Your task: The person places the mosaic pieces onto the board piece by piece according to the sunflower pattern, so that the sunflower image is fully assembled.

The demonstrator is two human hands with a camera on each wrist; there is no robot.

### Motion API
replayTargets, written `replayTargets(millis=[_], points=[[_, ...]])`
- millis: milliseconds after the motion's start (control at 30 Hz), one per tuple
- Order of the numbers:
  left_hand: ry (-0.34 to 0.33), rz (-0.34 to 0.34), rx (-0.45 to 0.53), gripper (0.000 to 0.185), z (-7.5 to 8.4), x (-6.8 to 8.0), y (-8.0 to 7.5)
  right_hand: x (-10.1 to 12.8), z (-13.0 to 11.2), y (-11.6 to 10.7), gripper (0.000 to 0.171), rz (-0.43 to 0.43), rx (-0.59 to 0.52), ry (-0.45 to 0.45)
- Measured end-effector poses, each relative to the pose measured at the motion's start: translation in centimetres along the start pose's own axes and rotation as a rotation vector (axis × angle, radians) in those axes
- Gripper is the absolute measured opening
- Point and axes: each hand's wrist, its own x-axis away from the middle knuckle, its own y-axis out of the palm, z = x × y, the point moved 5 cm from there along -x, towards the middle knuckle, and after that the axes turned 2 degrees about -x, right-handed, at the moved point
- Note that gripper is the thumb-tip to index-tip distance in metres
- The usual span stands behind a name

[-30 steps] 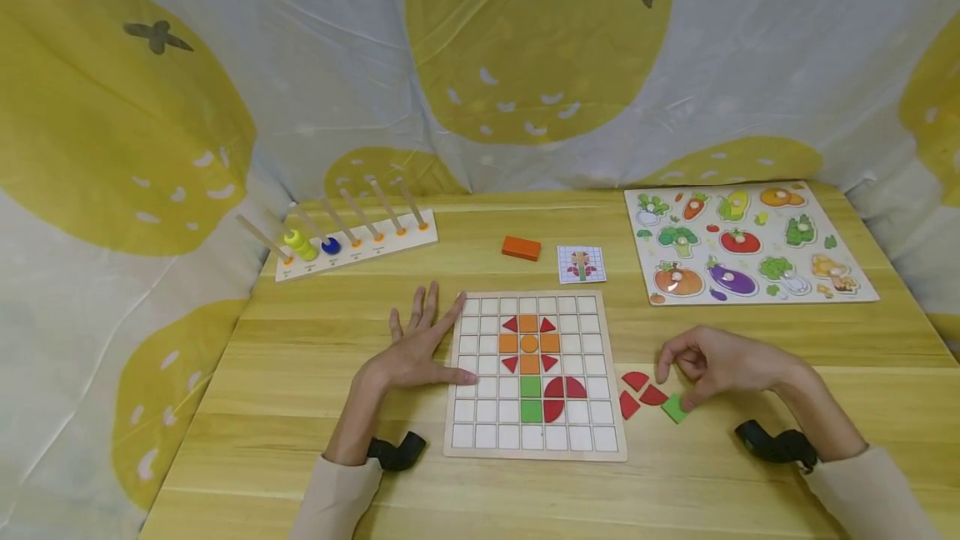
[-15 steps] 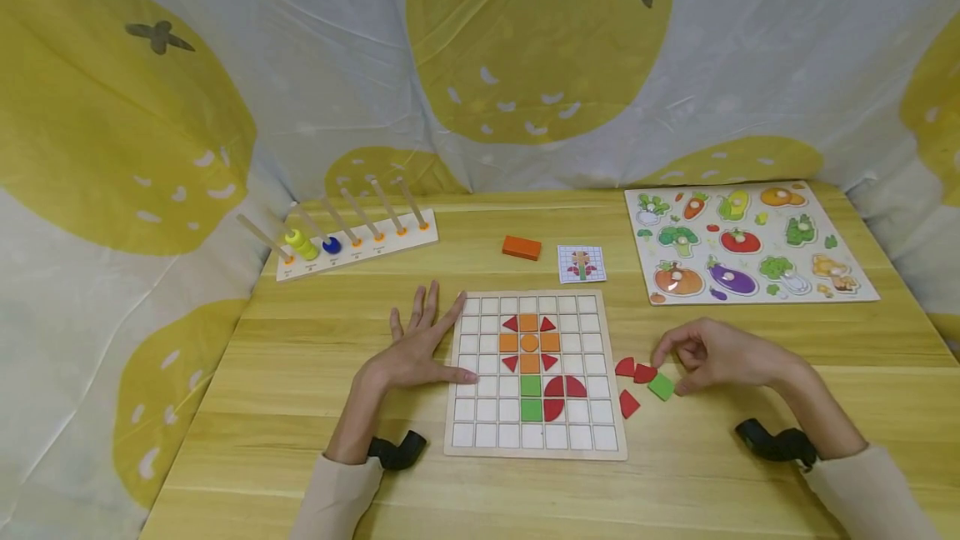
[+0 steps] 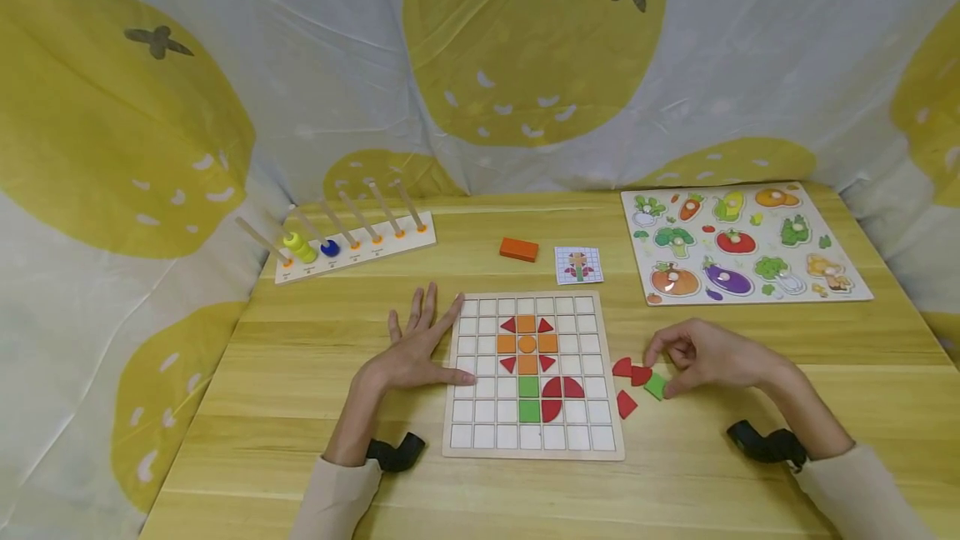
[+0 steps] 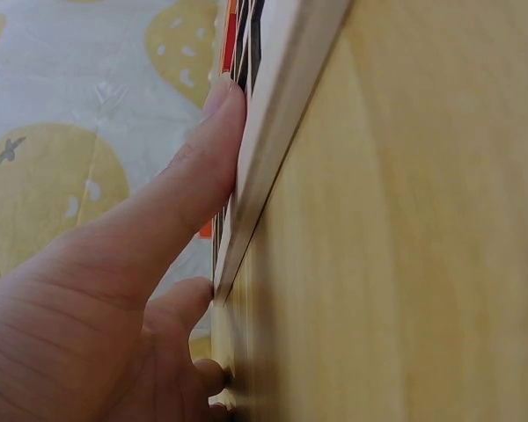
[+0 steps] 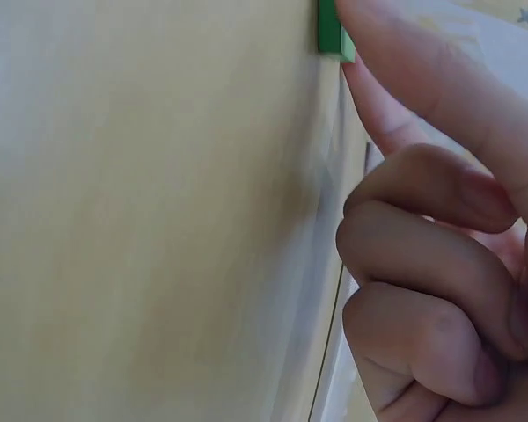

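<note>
- Near the front edge of the bench (image 3: 315,440), at its middle, lies the grid board (image 3: 533,447), with an orange, red and green flower partly laid out in its squares
- The left hand (image 3: 408,352) lies flat with fingers spread on the bench against the board's left edge, thumb touching the frame; the left wrist view shows that thumb pressed along the wooden rim, so it looks to be steadying the board
- The right hand (image 3: 708,354) is just right of the board, fingers curled, pinching a green square tile (image 3: 656,386) between thumb and forefinger; the tile appears to be on the bench or barely off it
- Three red pieces (image 3: 628,382) lie loose between the tile and the board's right edge
- The step in hand looks like picking up the green tile
- The next move calls for lifting it clear of the red pieces, carrying it left over the frame and squaring it to a free cell; the pattern card (image 3: 578,264) beyond the board would show which
</note>
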Motion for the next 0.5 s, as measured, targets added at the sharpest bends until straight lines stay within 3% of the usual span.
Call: replayTargets(millis=[167, 500], points=[[0.000, -0.001, 0.000, 0.122, 0.0, 0.0, 0.0, 0.1, 0.3, -0.6, 0.028, 0.057, 0.003, 0.020], [0.001, -0.002, 0.004, 0.121, -0.1, 0.0, 0.0, 0.4, 0.7, -1.2, 0.031, 0.065, -0.005, 0.047]])
